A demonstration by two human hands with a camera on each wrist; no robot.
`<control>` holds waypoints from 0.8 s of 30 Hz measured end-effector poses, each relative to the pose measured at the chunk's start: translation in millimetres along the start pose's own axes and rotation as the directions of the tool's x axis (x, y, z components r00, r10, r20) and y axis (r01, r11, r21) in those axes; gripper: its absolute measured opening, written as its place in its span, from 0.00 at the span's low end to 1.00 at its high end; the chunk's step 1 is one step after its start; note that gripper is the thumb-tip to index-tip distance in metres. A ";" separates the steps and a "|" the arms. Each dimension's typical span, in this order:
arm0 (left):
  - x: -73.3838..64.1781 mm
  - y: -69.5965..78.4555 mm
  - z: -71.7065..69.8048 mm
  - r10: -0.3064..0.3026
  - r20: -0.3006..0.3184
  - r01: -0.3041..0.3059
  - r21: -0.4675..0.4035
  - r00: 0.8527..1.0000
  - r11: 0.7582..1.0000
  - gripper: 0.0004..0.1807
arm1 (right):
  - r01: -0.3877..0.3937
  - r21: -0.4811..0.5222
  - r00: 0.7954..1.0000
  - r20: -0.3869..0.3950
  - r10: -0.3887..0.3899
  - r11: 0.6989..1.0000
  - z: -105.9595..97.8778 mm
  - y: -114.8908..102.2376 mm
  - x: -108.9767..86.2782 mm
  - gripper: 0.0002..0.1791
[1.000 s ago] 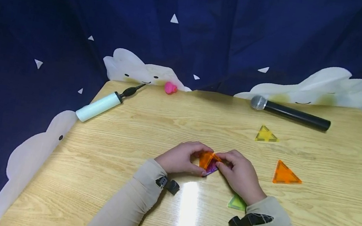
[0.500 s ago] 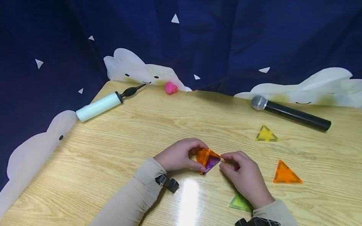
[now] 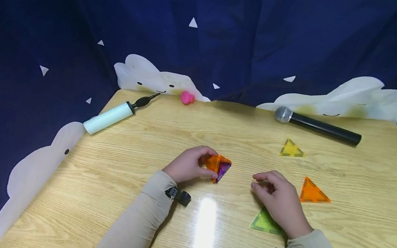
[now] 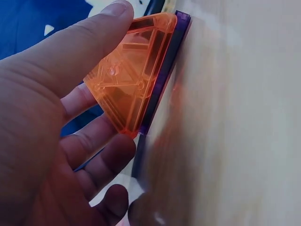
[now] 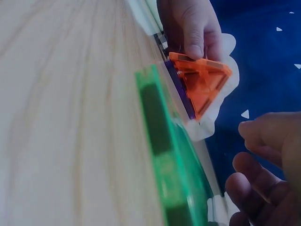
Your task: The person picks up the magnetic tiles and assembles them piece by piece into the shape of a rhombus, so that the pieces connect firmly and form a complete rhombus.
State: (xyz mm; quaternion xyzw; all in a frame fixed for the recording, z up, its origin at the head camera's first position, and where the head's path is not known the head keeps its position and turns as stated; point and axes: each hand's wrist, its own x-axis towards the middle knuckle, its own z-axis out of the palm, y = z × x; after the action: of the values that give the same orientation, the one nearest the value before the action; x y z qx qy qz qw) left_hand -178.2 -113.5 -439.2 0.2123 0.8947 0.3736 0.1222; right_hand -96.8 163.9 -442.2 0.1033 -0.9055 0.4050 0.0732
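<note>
The left hand [image 3: 186, 165] grips leaning orange triangular tiles [image 3: 212, 163] on a flat purple tile [image 3: 222, 169] on the tabletop [image 3: 67, 190], probably to keep them joined, while the right hand [image 3: 281, 197], fingers loosely bent, holds nothing near the green triangular tile [image 3: 265, 221].

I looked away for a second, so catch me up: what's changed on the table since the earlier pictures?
The right hand has let go of the orange-and-purple build and drawn off to the right. The left hand, holding it, has shifted left and slightly forward. More of the green triangle shows. The yellow triangle, loose orange triangle and microphone stayed put.
</note>
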 end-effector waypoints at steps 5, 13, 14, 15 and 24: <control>-0.2 -5.3 -4.8 -0.012 -0.044 0.012 0.001 0.999 1.000 0.30 | -0.016 0.005 0.999 -0.049 0.017 1.000 -7.2 4.4 -5.0 0.09; -0.2 -14.5 -10.7 -0.041 -0.093 0.040 -0.009 0.995 0.999 0.29 | -0.030 0.015 0.996 -0.087 0.032 0.999 -16.2 9.2 -12.0 0.09; -0.5 -15.2 -11.5 -0.046 -0.098 0.046 -0.009 0.994 0.999 0.29 | -0.029 0.014 0.995 -0.093 0.030 0.999 -17.2 10.0 -13.1 0.09; -0.8 -16.1 -12.3 -0.052 -0.104 0.052 -0.006 0.993 0.999 0.29 | -0.027 0.014 0.995 -0.100 0.029 1.000 -18.1 10.8 -14.1 0.09; -4.0 -18.7 -20.5 -0.104 -0.145 0.103 -0.011 0.984 0.995 0.29 | -0.005 -0.027 0.983 -0.185 0.000 1.000 -32.4 21.0 -22.7 0.09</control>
State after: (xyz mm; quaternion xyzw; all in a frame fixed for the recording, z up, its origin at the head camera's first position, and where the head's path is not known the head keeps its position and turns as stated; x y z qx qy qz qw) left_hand -187.9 -139.9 -438.2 0.1375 0.9103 0.3829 0.0764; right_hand -78.4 204.7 -440.9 0.0632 -0.9004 0.4005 0.1579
